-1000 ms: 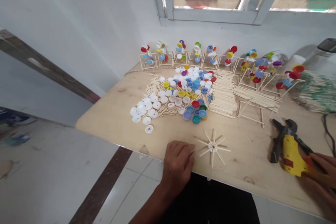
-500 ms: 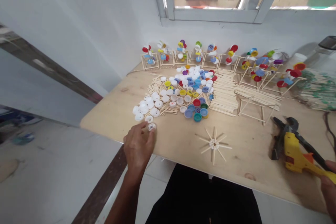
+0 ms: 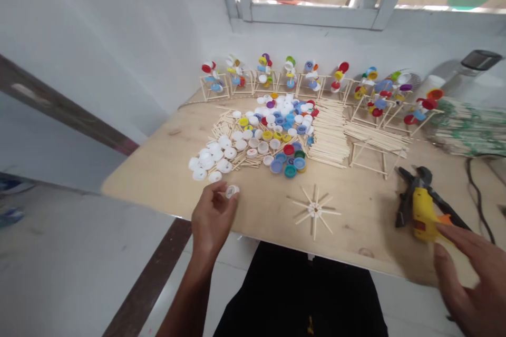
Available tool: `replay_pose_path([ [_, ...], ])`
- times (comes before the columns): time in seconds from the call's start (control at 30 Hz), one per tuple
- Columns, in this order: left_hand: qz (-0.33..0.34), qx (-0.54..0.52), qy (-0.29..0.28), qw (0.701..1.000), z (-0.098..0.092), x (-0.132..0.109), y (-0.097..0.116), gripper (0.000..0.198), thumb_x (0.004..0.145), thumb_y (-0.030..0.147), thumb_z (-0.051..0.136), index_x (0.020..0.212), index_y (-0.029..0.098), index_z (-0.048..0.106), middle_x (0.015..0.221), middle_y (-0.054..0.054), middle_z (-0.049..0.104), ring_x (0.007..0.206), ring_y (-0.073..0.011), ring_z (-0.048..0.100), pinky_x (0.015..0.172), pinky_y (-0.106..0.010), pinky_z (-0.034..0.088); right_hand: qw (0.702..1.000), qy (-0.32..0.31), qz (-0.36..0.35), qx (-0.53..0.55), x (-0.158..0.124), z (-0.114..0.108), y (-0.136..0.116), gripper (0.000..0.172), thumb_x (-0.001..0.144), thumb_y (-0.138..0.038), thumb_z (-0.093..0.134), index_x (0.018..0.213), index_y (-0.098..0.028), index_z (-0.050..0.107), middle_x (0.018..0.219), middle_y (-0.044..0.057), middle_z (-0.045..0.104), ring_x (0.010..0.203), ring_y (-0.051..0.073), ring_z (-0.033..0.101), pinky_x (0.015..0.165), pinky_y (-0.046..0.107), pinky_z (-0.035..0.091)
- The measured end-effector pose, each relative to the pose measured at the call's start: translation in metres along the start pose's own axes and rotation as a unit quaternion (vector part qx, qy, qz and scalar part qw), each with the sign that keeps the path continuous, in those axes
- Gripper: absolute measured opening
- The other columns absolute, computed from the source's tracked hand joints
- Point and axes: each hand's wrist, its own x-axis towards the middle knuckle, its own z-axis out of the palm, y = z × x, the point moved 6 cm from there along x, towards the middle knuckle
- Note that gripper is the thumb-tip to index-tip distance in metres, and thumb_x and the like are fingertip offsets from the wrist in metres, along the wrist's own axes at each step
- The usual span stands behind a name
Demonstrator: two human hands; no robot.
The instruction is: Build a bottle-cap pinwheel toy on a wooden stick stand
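My left hand [image 3: 213,217] pinches a white bottle cap [image 3: 231,191] between thumb and fingertips, just above the near edge of the wooden table [image 3: 158,179]. To its right lies a star of wooden sticks [image 3: 314,210] glued around a small white hub. My right hand [image 3: 472,274] is at the lower right with its fingers stretched out, touching the handle of a yellow glue gun [image 3: 426,213] that lies on the table. Beyond my left hand spreads a heap of white and coloured bottle caps [image 3: 261,139].
A stack of wooden sticks [image 3: 330,137] and a stick frame [image 3: 373,155] lie mid-table. Small windmill models [image 3: 292,76] made of sticks and caps line the wall under the window. Black pliers [image 3: 411,189] sit beside the glue gun. A cable [image 3: 476,189] runs at the right.
My left hand went from beside the stick star leftward to a loose white cap and has picked it up. My right hand has come back forward onto the glue gun's handle.
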Motion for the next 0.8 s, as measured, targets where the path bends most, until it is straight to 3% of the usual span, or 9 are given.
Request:
replay_pose_path([
  [0.07, -0.019, -0.16, -0.044, 0.986, 0.007, -0.018, 0.013, 0.03, 0.07, 0.036, 0.068, 0.095, 0.021, 0.06, 0.081, -0.002, 0.063, 0.071, -0.016, 0.057, 0.07, -0.031, 0.049, 0.998, -0.034, -0.004, 0.061, 0.004, 0.009, -0.025, 0.036, 0.084, -0.022, 0.057, 0.119, -0.026, 0.058, 0.104, 0.011, 0.067, 0.101, 0.032, 0.063, 0.092, 0.052, 0.047],
  [0.13, -0.061, -0.299, -0.109, 0.946, 0.016, -0.041, 0.029, 0.027, 0.069, 0.033, 0.071, 0.091, 0.022, 0.06, 0.084, -0.002, 0.064, 0.078, -0.0159, 0.059, 0.072, -0.029, 0.049, 0.991, -0.061, -0.039, 0.112, 0.006, 0.017, -0.056, 0.032, 0.085, -0.021, 0.054, 0.117, -0.024, 0.057, 0.104, 0.01, 0.066, 0.101, 0.03, 0.062, 0.09, 0.05, 0.047],
  [0.3, -0.212, -0.49, -0.316, 0.784, 0.05, -0.101, 0.073, 0.028, 0.066, 0.033, 0.076, 0.087, 0.019, 0.063, 0.081, -0.003, 0.063, 0.069, -0.0128, 0.055, 0.066, -0.027, 0.047, 0.961, -0.121, -0.108, 0.225, 0.006, 0.034, -0.118, 0.036, 0.083, -0.017, 0.06, 0.119, -0.019, 0.056, 0.108, 0.011, 0.066, 0.106, 0.028, 0.059, 0.092, 0.048, 0.046],
  [0.4, -0.293, -0.553, -0.368, 0.688, 0.065, -0.121, 0.085, 0.025, 0.07, 0.029, 0.075, 0.089, 0.019, 0.062, 0.077, 0.0, 0.059, 0.068, -0.0104, 0.053, 0.07, -0.025, 0.045, 0.946, -0.137, -0.126, 0.263, 0.006, 0.038, -0.137, 0.041, 0.083, -0.019, 0.063, 0.123, -0.015, 0.054, 0.111, 0.012, 0.065, 0.108, 0.027, 0.057, 0.092, 0.047, 0.046],
  [0.47, -0.322, -0.579, -0.38, 0.645, 0.071, -0.127, 0.087, 0.022, 0.074, 0.027, 0.073, 0.09, 0.018, 0.061, 0.079, -0.001, 0.059, 0.072, -0.0109, 0.053, 0.073, -0.025, 0.044, 0.942, -0.145, -0.123, 0.278, 0.007, 0.041, -0.142, 0.042, 0.083, -0.018, 0.064, 0.124, -0.015, 0.053, 0.11, 0.011, 0.065, 0.107, 0.026, 0.057, 0.092, 0.046, 0.046],
  [0.53, -0.338, -0.595, -0.384, 0.62, 0.075, -0.132, 0.087, 0.019, 0.077, 0.026, 0.071, 0.09, 0.018, 0.06, 0.084, -0.003, 0.06, 0.079, -0.0125, 0.054, 0.075, -0.026, 0.043, 0.939, -0.15, -0.112, 0.288, 0.007, 0.044, -0.144, 0.041, 0.083, -0.018, 0.064, 0.123, -0.016, 0.053, 0.108, 0.01, 0.065, 0.104, 0.025, 0.058, 0.09, 0.045, 0.047],
  [0.63, -0.34, -0.605, -0.387, 0.607, 0.079, -0.135, 0.086, 0.017, 0.078, 0.024, 0.069, 0.09, 0.018, 0.059, 0.089, -0.005, 0.06, 0.085, -0.0139, 0.054, 0.077, -0.026, 0.043, 0.935, -0.16, -0.091, 0.304, 0.007, 0.048, -0.144, 0.039, 0.083, -0.018, 0.065, 0.12, -0.017, 0.053, 0.105, 0.009, 0.064, 0.1, 0.024, 0.058, 0.086, 0.043, 0.048],
  [0.8, -0.324, -0.585, -0.395, 0.63, 0.081, -0.136, 0.085, 0.021, 0.078, 0.028, 0.069, 0.094, 0.019, 0.058, 0.089, -0.004, 0.061, 0.086, -0.0152, 0.056, 0.081, -0.029, 0.044, 0.918, -0.19, -0.06, 0.342, 0.011, 0.053, -0.144, 0.034, 0.084, -0.019, 0.064, 0.117, -0.02, 0.053, 0.101, 0.007, 0.064, 0.097, 0.022, 0.058, 0.083, 0.04, 0.048],
])
